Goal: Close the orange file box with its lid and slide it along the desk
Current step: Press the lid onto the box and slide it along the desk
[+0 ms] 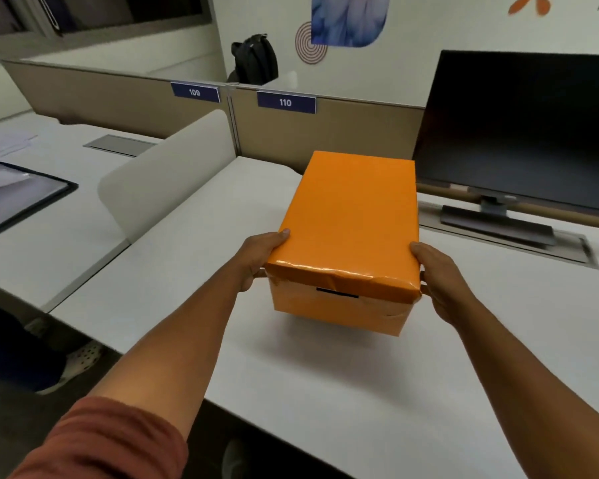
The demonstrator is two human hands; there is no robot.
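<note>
— Head view first: where's the box [339, 305]?

— On the white desk [173, 267], just left of the dark monitor [519, 133], its near end toward the person. The lid [351, 216] sits on top, wrinkled along the near edge.

— And the hands?

— Left hand [256, 257] clasps the left side at the lid's corner, thumb on top. Right hand [436, 278] grips the right side likewise. Both wrapped on the box.

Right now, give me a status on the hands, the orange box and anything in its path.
Left hand and right hand grip the lid's near corners. Lid on orange file box. Monitor close on the right; partition behind.
</note>
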